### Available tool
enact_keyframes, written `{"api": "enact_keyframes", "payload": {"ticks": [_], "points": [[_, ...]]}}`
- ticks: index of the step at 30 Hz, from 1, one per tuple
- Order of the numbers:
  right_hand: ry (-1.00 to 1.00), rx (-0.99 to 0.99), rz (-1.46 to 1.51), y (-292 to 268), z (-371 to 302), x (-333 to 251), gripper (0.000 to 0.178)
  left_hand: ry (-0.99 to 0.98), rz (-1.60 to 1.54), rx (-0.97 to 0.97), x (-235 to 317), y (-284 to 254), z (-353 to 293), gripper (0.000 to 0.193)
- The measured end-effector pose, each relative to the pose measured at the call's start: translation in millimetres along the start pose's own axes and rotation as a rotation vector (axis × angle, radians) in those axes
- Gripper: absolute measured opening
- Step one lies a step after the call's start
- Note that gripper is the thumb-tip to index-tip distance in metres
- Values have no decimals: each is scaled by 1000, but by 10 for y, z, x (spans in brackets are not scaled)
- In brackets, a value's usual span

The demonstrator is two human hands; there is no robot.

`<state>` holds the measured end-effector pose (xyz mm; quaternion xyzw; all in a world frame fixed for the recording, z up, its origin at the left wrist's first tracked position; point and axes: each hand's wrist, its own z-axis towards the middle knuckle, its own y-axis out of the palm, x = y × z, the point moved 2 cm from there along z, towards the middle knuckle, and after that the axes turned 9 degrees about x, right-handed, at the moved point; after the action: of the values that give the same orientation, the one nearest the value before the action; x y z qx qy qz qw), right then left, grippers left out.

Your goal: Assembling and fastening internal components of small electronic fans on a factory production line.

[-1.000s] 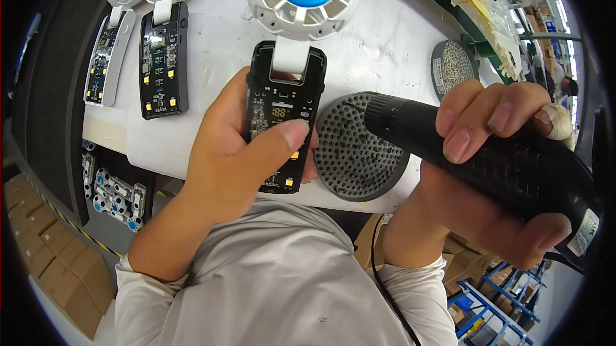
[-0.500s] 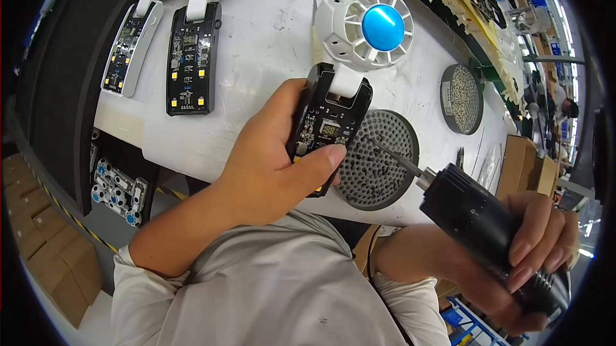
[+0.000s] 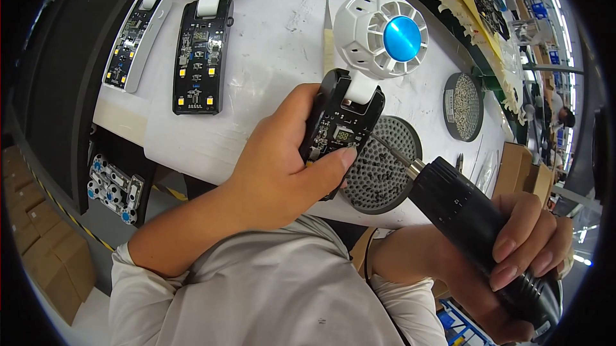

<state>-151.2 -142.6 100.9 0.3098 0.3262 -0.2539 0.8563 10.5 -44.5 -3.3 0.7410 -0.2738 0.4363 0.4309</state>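
Note:
My left hand [image 3: 282, 160] is closed around the black handle of a handheld fan [image 3: 380, 37], thumb lying over the circuit board [image 3: 342, 128] exposed in it. The fan's white head has a blue centre and points away from me. In my right hand [image 3: 529, 243] is a black electric screwdriver [image 3: 459, 202], slanting up and left. Its thin bit ends by the right edge of the board; whether it touches cannot be made out. Under the handle and bit lies a round, dark perforated screw tray [image 3: 385, 179] with small dark screws, partly hidden by the handle.
Two more fans with open handles, one black [image 3: 200, 57] and one white-edged [image 3: 136, 44], lie at the far left. Tweezers [image 3: 328, 38] rest beside the held fan. Another round tray [image 3: 463, 107] holds pale screws at right. Cardboard boxes [image 3: 520, 169] stand beyond.
The screwdriver's bit has come slightly up and left, closer to the board. The held fan sits a little lower and further right in view, as do the table things.

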Motion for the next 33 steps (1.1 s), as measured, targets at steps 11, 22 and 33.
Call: {"api": "enact_keyframes", "payload": {"ticks": [11,22,33], "points": [[-232,-114,-92,111,100,108,61,63,120,52,-42,32,10,44],[-214,-188,-188,153,30,35,59,175,253,112,-21,81,20,42],[-207,-186,-196,140,19,21,59,199,277,104,-29,73,18,42]]}}
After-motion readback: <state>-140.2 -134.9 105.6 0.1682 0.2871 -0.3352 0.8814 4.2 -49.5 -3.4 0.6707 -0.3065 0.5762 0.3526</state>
